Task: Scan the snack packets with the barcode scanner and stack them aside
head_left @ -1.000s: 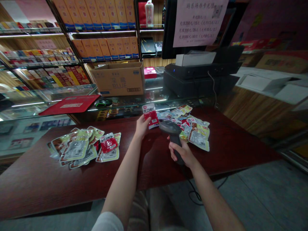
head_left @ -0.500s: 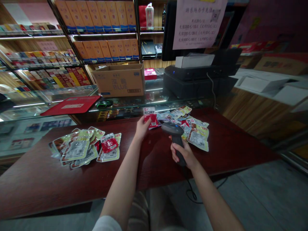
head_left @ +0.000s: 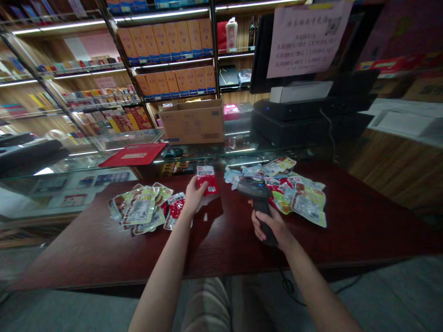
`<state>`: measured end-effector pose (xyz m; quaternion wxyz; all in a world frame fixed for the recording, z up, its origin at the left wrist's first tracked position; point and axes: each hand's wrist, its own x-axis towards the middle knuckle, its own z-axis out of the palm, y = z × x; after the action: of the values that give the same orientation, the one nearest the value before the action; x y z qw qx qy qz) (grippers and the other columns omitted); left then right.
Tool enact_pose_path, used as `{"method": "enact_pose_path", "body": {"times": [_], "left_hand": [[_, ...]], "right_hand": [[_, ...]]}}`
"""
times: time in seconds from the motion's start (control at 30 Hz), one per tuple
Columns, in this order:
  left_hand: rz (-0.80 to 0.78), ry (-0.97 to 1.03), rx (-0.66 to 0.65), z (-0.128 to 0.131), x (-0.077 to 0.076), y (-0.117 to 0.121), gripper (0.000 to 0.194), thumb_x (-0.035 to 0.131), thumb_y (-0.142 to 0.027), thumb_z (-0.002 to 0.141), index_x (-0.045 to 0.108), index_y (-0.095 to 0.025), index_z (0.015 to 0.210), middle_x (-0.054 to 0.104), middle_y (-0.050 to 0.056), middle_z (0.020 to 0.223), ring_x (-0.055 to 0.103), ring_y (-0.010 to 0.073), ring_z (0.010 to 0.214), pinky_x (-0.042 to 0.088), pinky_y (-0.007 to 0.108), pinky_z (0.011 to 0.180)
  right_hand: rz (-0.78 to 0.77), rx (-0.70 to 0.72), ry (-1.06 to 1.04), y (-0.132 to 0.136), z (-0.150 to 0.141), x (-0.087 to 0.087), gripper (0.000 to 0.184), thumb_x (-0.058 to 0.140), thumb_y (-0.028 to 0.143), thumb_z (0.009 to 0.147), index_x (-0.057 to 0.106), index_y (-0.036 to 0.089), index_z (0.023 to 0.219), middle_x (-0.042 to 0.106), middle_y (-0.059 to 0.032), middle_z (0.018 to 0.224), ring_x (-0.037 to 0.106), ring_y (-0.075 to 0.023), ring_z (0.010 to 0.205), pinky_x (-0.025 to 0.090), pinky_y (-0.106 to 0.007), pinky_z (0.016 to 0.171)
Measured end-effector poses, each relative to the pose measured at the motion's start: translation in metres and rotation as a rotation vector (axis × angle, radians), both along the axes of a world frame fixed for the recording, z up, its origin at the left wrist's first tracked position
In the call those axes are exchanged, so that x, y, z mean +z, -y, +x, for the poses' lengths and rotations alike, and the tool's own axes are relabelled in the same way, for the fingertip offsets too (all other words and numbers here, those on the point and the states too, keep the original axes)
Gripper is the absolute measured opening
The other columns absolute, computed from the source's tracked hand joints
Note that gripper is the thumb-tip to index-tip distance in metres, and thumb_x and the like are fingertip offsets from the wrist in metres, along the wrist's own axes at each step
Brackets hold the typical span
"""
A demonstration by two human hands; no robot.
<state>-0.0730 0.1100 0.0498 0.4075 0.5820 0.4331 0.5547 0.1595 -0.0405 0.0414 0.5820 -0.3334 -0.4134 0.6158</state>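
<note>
My left hand [head_left: 193,195] is closed on a red snack packet [head_left: 206,179], held just above the dark red table [head_left: 104,249]. A dark handheld barcode scanner [head_left: 256,193] is gripped in my right hand [head_left: 268,225], its head pointing toward the packet. To the left of my left hand lies a pile of snack packets [head_left: 143,210]. A second pile of packets [head_left: 294,189] is spread out to the right of the scanner.
Beyond the table stands a glass counter [head_left: 69,170] with a red mat [head_left: 134,154], a computer mouse [head_left: 172,152], a cardboard box [head_left: 193,121] and a black register with printer [head_left: 304,110]. Shelves of boxed goods [head_left: 166,46] fill the back. A cable [head_left: 287,286] hangs below the scanner.
My left hand has carried the red packet leftward, away from the right pile and closer to the left pile. The scanner stays in my right hand. My head has turned left.
</note>
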Motion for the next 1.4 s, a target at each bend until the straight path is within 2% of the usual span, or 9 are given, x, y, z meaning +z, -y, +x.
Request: {"method": "enact_pose_path", "body": {"times": [0.23, 0.43, 0.57, 0.7, 0.87, 1.0, 1.13, 1.4], "left_hand": [[0.035, -0.329, 0.299, -0.075, -0.013, 0.017, 0.032, 0.062, -0.035, 0.083, 0.062, -0.017, 0.109, 0.073, 0.009, 0.099, 0.069, 0.0223, 0.088, 0.053, 0.035, 0.085], [-0.079, -0.481, 0.451, -0.103, -0.027, 0.031, 0.041, 0.063, -0.033, 0.085, 0.061, -0.015, 0.122, 0.075, 0.01, 0.092, 0.072, 0.0254, 0.085, 0.053, 0.037, 0.084], [-0.106, -0.58, 0.518, -0.105, -0.03, 0.035, 0.046, 0.06, -0.031, 0.087, 0.058, -0.012, 0.129, 0.075, 0.013, 0.096, 0.072, 0.0279, 0.093, 0.052, 0.04, 0.089], [-0.078, -0.602, 0.529, -0.103, -0.031, 0.037, 0.049, 0.058, -0.029, 0.088, 0.055, -0.013, 0.134, 0.073, 0.015, 0.107, 0.069, 0.0289, 0.103, 0.05, 0.042, 0.097], [0.011, -0.639, 0.582, -0.1, -0.032, 0.04, 0.049, 0.06, -0.023, 0.085, 0.055, -0.012, 0.133, 0.061, 0.019, 0.126, 0.06, 0.03, 0.121, 0.045, 0.044, 0.107], [0.03, -0.682, 0.601, -0.097, -0.03, 0.045, 0.043, 0.059, -0.023, 0.086, 0.057, -0.013, 0.127, 0.054, 0.018, 0.125, 0.063, 0.0285, 0.108, 0.05, 0.045, 0.099], [0.081, -0.735, 0.591, -0.096, -0.026, 0.047, 0.03, 0.055, -0.024, 0.088, 0.062, -0.017, 0.116, 0.056, 0.014, 0.118, 0.062, 0.0288, 0.106, 0.051, 0.045, 0.094], [0.273, -0.609, 0.413, -0.08, -0.021, 0.049, 0.02, 0.049, -0.024, 0.09, 0.064, -0.02, 0.103, 0.061, 0.01, 0.105, 0.063, 0.0234, 0.098, 0.05, 0.041, 0.095]], "right_hand": [[0.028, 0.083, 0.016, -0.006, -0.039, 0.007, 0.037, 0.072, 0.039, 0.084, 0.054, 0.021, 0.111, 0.054, 0.0087, 0.06, 0.044, -0.0061, 0.033, 0.036, -0.02, 0.035], [0.015, 0.102, -0.011, -0.016, -0.066, 0.004, 0.038, 0.073, 0.04, 0.083, 0.055, 0.021, 0.111, 0.054, 0.0082, 0.063, 0.045, -0.0058, 0.033, 0.037, -0.02, 0.035], [-0.003, 0.127, -0.07, -0.022, -0.076, -0.002, 0.04, 0.073, 0.039, 0.082, 0.055, 0.022, 0.113, 0.055, 0.0083, 0.064, 0.044, -0.0057, 0.033, 0.037, -0.021, 0.035], [-0.014, 0.134, -0.086, -0.022, -0.078, -0.006, 0.039, 0.074, 0.038, 0.081, 0.057, 0.022, 0.112, 0.054, 0.0083, 0.063, 0.043, -0.0054, 0.033, 0.036, -0.021, 0.036], [-0.021, 0.124, -0.062, -0.018, -0.076, -0.007, 0.039, 0.074, 0.039, 0.081, 0.056, 0.022, 0.111, 0.053, 0.0088, 0.062, 0.043, -0.0057, 0.033, 0.036, -0.022, 0.036], [-0.028, 0.093, -0.054, -0.015, -0.075, -0.009, 0.041, 0.075, 0.038, 0.079, 0.056, 0.021, 0.111, 0.054, 0.0091, 0.062, 0.043, -0.0057, 0.032, 0.035, -0.022, 0.035], [-0.02, 0.083, -0.063, -0.014, -0.074, -0.011, 0.04, 0.074, 0.038, 0.08, 0.056, 0.022, 0.111, 0.054, 0.0091, 0.061, 0.043, -0.0057, 0.032, 0.035, -0.022, 0.036], [0.015, 0.087, -0.078, -0.013, -0.073, -0.009, 0.037, 0.071, 0.037, 0.083, 0.053, 0.022, 0.111, 0.054, 0.0091, 0.064, 0.043, -0.0059, 0.033, 0.036, -0.022, 0.036]]}}
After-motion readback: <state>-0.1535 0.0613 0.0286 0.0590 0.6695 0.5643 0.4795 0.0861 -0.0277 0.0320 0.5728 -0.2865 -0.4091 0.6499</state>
